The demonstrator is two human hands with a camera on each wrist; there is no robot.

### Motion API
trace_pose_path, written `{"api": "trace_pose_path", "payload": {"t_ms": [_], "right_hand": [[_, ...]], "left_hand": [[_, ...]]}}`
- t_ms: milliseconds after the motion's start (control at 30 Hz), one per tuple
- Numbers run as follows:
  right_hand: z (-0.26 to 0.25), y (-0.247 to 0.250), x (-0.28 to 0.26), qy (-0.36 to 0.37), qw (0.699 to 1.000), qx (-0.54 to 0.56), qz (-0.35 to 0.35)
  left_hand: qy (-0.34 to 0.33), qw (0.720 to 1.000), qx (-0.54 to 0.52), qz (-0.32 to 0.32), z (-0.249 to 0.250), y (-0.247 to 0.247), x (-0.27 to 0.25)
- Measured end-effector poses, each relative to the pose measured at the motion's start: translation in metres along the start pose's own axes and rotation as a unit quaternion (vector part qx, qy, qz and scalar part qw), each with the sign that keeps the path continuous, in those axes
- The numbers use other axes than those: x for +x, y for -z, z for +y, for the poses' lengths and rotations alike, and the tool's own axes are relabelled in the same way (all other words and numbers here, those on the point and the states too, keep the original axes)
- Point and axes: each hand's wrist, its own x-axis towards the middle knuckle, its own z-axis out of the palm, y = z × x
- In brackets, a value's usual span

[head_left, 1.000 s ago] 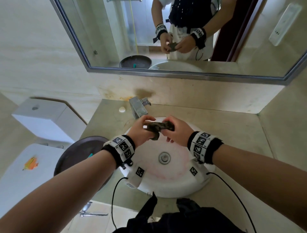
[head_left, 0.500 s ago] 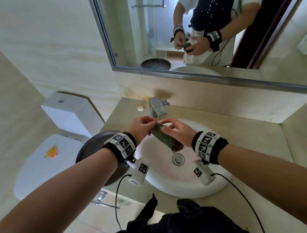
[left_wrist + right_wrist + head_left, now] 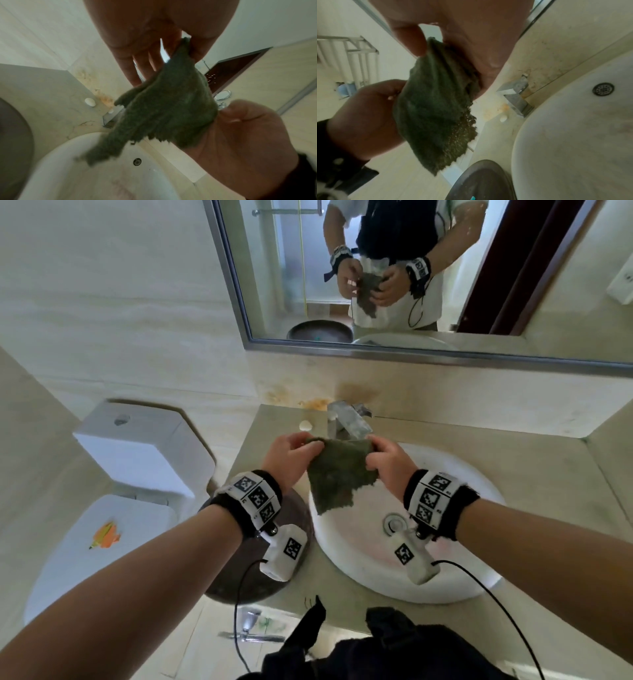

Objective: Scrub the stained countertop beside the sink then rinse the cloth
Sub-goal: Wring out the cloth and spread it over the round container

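A dark green cloth (image 3: 337, 472) hangs spread out above the left rim of the white sink (image 3: 455, 573). My left hand (image 3: 291, 455) pinches its top left corner and my right hand (image 3: 385, 462) pinches its top right corner. The left wrist view shows the cloth (image 3: 164, 108) stretched between thumb and fingers, with my right hand (image 3: 243, 129) gripping its far edge. In the right wrist view the cloth (image 3: 436, 115) has a frayed lower edge, and my left hand (image 3: 368, 119) holds its other side. Orange-brown stains (image 3: 317, 404) mark the beige countertop (image 3: 534, 474) behind the faucet (image 3: 347, 419).
A small white soap piece (image 3: 306, 425) lies left of the faucet. A dark round basin (image 3: 260, 570) sits at the counter's left end. A white toilet (image 3: 130, 470) stands further left. The mirror (image 3: 411, 268) hangs above. Black fabric (image 3: 376, 648) hangs at the counter's front edge.
The cloth was bunched between both hands a second ago; now it is unfolded and held spread by its top corners. The view has shifted so the sink lies further right.
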Motion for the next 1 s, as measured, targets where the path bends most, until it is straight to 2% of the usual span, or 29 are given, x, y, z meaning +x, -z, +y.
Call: {"api": "trace_pose_path", "payload": {"t_ms": [100, 200, 267, 367, 467, 567, 667, 867, 933, 1000], "right_hand": [[-0.004, -0.016, -0.001, 0.001, 0.999, 0.048, -0.016], [-0.008, -0.032, -0.001, 0.027, 0.998, -0.036, 0.04], [-0.008, -0.039, 0.002, 0.04, 0.996, -0.059, 0.053], [-0.009, -0.05, 0.007, 0.019, 0.999, -0.051, 0.005], [-0.01, -0.06, 0.011, 0.019, 0.993, -0.113, -0.017], [-0.009, -0.065, 0.018, 0.034, 0.99, -0.139, -0.014], [-0.012, -0.069, 0.017, 0.034, 0.983, -0.166, -0.068], [-0.005, -0.084, 0.016, 0.015, 0.986, -0.128, -0.108], [-0.001, -0.09, 0.017, 0.023, 0.984, -0.151, -0.093], [-0.002, -0.095, 0.018, 0.026, 0.98, -0.182, -0.079]], "left_hand": [[-0.029, 0.999, 0.0, -0.024, -0.002, 0.009, 0.0], [-0.033, 0.999, -0.04, -0.014, -0.007, 0.025, 0.001], [-0.019, 0.998, -0.067, 0.007, -0.013, 0.038, 0.0], [-0.014, 0.998, -0.069, 0.004, -0.022, 0.054, -0.007], [-0.01, 0.999, -0.049, -0.006, -0.028, 0.065, -0.014], [0.003, 0.999, -0.039, 0.015, -0.031, 0.072, -0.02], [0.012, 0.999, -0.023, 0.035, -0.031, 0.074, -0.03], [0.075, 0.995, -0.016, 0.069, -0.043, 0.071, -0.043], [0.112, 0.99, -0.081, 0.037, -0.043, 0.073, -0.048], [0.156, 0.978, -0.138, -0.023, -0.048, 0.079, -0.05]]}}
